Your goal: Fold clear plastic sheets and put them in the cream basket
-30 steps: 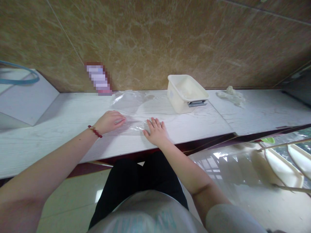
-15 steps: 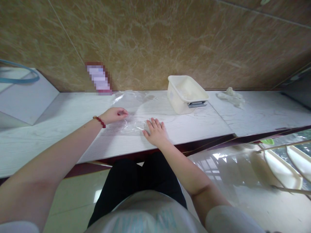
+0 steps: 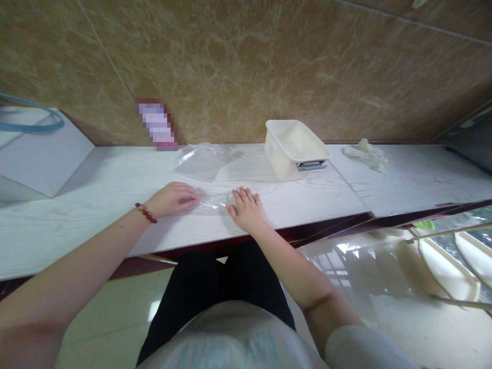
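A clear plastic bag (image 3: 212, 201) lies flat on the white wood-grain counter (image 3: 96, 205) between my hands. My left hand (image 3: 171, 199), with a red bead bracelet at the wrist, rests on the bag's left end, fingers curled down onto the plastic. My right hand (image 3: 248, 207) lies flat with fingers spread, pressing the bag's right end onto the counter. A second sheet of clear plastic (image 3: 203, 159) lies further back near the wall.
A white plastic tub (image 3: 295, 148) with a grey handle stands at the back right of my hands. A crumpled pale glove or cloth (image 3: 366, 152) lies further right. A brown marble wall rises behind. White basins (image 3: 442, 269) sit on the floor at right.
My left hand had lifted and pinched the bag's edge further back; it has come down and toward me onto the bag. My right hand has stayed pressed in place.
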`<control>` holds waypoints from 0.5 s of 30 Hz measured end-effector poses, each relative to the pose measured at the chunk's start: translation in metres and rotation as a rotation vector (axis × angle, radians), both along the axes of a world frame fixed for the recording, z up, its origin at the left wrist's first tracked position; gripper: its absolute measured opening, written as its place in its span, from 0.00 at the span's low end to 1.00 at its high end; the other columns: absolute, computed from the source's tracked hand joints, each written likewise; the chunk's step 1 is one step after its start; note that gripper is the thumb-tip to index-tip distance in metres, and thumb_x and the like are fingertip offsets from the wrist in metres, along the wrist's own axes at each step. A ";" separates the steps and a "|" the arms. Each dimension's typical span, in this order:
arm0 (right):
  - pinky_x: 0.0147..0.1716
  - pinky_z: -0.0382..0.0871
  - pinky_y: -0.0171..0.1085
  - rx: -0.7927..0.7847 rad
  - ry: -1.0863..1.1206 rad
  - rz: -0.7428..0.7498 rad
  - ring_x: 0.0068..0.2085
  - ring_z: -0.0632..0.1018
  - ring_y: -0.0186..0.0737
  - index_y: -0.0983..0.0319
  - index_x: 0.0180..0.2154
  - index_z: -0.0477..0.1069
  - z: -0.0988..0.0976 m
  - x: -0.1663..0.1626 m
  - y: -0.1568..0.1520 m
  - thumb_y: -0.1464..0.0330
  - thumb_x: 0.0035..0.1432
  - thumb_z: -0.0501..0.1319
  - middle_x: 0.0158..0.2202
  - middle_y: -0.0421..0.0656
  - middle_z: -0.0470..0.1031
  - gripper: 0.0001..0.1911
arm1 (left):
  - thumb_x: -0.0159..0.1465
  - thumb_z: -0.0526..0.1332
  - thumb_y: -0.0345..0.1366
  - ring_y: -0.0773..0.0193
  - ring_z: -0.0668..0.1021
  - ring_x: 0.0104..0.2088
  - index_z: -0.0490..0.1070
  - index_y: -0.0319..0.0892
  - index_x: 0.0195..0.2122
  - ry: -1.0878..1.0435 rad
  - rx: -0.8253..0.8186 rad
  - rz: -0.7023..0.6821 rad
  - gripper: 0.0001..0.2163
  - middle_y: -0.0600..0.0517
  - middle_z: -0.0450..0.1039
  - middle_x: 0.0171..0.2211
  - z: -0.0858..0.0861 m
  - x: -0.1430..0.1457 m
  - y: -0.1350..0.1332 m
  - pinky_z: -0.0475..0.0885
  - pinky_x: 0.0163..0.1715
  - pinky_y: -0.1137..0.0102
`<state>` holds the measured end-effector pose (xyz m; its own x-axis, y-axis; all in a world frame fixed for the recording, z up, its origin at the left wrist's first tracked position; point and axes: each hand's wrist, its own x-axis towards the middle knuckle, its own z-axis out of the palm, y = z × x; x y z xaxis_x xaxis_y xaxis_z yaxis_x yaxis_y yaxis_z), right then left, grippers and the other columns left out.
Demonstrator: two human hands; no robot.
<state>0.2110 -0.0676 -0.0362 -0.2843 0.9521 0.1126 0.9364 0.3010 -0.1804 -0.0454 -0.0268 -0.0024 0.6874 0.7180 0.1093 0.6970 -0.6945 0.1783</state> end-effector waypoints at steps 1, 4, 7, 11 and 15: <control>0.57 0.39 0.52 0.000 -0.001 0.001 0.62 0.49 0.48 0.61 0.60 0.49 0.000 0.000 0.000 0.53 0.59 0.39 0.62 0.47 0.47 0.32 | 0.61 0.50 0.42 0.66 0.73 0.41 0.74 0.46 0.35 0.011 0.032 -0.011 0.14 0.53 0.76 0.36 -0.003 -0.001 -0.002 0.62 0.46 0.71; 0.57 0.39 0.52 -0.005 -0.001 0.003 0.62 0.48 0.48 0.62 0.60 0.48 -0.002 0.001 0.001 0.52 0.59 0.39 0.62 0.48 0.47 0.32 | 0.61 0.50 0.42 0.66 0.72 0.45 0.73 0.50 0.39 0.037 0.110 -0.023 0.13 0.56 0.75 0.39 -0.012 -0.004 -0.005 0.60 0.48 0.69; 0.57 0.40 0.51 -0.014 0.018 -0.001 0.62 0.48 0.49 0.62 0.60 0.48 -0.002 0.002 0.002 0.52 0.59 0.40 0.62 0.49 0.46 0.32 | 0.62 0.49 0.41 0.66 0.71 0.46 0.73 0.51 0.41 0.068 0.143 -0.040 0.13 0.58 0.75 0.42 -0.015 -0.005 -0.007 0.59 0.49 0.69; 0.56 0.36 0.57 0.010 0.045 -0.074 0.62 0.47 0.52 0.64 0.60 0.48 0.009 -0.004 0.000 0.52 0.58 0.41 0.62 0.52 0.46 0.33 | 0.62 0.49 0.41 0.67 0.71 0.47 0.72 0.51 0.43 0.090 0.152 -0.048 0.14 0.58 0.74 0.42 -0.015 -0.005 -0.010 0.60 0.49 0.69; 0.58 0.37 0.51 0.065 0.076 0.054 0.62 0.46 0.48 0.66 0.60 0.47 0.023 -0.026 -0.006 0.54 0.59 0.41 0.62 0.50 0.46 0.32 | 0.62 0.49 0.41 0.66 0.71 0.47 0.71 0.50 0.44 0.091 0.128 -0.079 0.15 0.55 0.74 0.43 -0.014 -0.005 -0.012 0.61 0.49 0.70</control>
